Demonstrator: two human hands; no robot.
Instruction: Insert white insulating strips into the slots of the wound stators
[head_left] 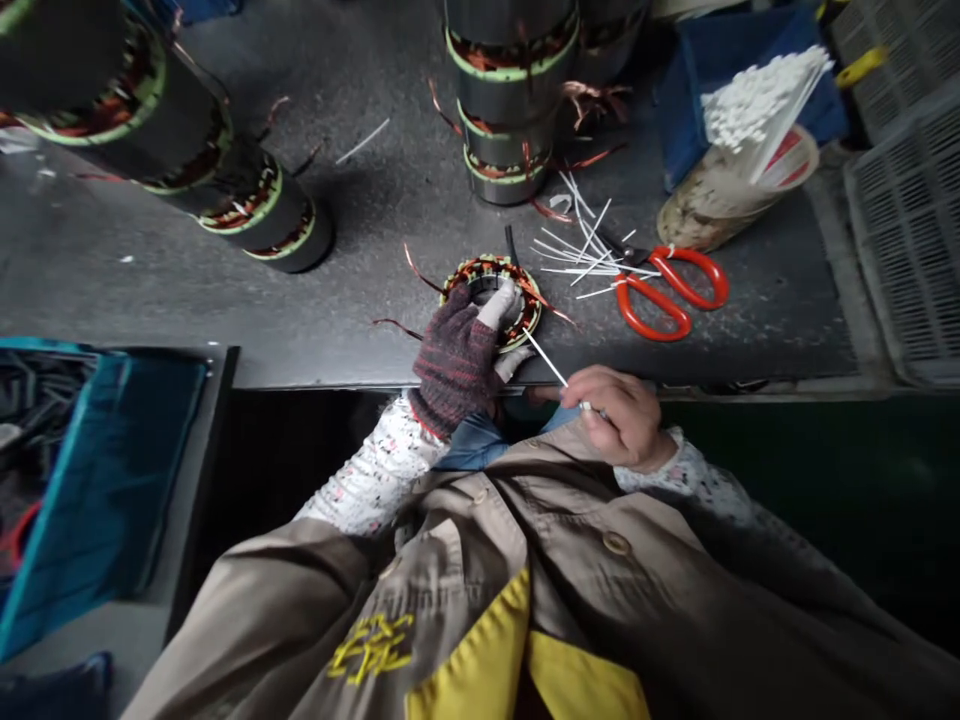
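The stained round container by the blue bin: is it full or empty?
Not empty: the container holds a dense bundle of white sticks rising above its rim; its bottom is hidden.

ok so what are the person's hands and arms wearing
The left hand wears a dark maroon-and-grey knitted glove with red edging at the wrist and whitish coverings on some fingers. The right hand is ungloved. White sleeves with small pink and dark marks cover both forearms.

The left grip point(459, 352) hides part of the copper-wound ring point(480, 268).
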